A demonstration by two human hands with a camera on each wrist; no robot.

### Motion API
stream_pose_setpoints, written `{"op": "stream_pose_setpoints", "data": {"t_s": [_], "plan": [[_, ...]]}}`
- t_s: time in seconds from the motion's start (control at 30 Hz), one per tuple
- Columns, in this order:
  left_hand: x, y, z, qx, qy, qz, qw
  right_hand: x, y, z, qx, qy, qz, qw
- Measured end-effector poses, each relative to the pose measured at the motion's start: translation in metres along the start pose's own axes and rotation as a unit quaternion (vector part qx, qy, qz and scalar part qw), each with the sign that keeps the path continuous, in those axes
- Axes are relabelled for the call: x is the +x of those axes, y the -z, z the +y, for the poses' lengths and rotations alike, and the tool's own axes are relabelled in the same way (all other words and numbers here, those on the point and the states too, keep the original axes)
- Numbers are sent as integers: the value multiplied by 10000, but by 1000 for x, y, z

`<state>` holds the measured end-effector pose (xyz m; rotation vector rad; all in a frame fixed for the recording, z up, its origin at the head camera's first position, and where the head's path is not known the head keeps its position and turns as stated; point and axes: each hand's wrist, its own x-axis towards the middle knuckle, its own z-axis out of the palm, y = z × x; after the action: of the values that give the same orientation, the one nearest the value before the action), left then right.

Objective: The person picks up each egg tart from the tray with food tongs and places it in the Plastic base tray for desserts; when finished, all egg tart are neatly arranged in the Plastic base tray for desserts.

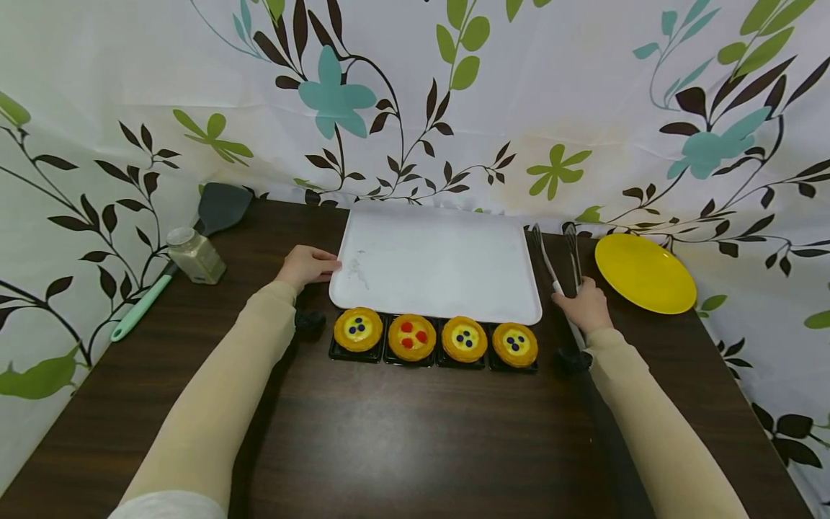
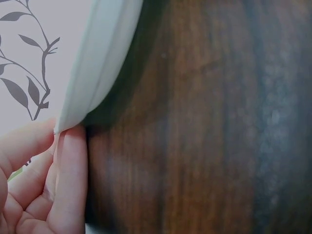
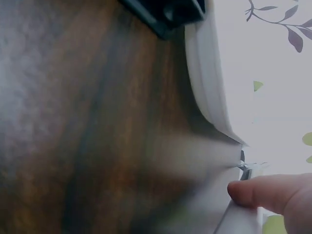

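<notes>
My left hand (image 1: 306,266) pinches the left rim of a white rectangular tray (image 1: 441,263) between thumb and fingers, as the left wrist view shows up close. To the right of that tray, my right hand (image 1: 586,306) grips a pair of metal tongs (image 1: 548,261) with pale handles. The tongs' arms stand apart and point toward the back wall. In the right wrist view the thumb (image 3: 258,192) lies on the handle. Along the tray's front edge sits a row of several round tarts, one with red pieces (image 1: 412,337) and the others with dark blue dots (image 1: 359,329), each in a black holder.
A yellow plate (image 1: 645,274) lies at the right. On the left are a spice jar (image 1: 197,256) with a white lid and a dark spatula (image 1: 223,207) with a mint handle. A patterned cloth (image 1: 415,101) hangs behind the dark wooden table (image 1: 415,440).
</notes>
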<state>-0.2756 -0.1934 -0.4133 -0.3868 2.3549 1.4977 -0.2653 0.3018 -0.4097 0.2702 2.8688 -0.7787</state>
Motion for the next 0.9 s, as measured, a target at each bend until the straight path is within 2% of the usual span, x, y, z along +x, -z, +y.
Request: {"op": "stream_pose_setpoints", "data": {"t_s": [0.27, 0.67, 0.9], "plan": [[1, 0, 0, -4, 5, 4, 10000, 3, 3, -4, -330, -83, -136, 9993], [5, -1, -1, 6, 0, 25, 10000, 8, -2, -6, -679, 42, 115, 9976], [7, -1, -1, -14, 28, -10, 10000, 11, -4, -3, -752, 9, 106, 9971]]}}
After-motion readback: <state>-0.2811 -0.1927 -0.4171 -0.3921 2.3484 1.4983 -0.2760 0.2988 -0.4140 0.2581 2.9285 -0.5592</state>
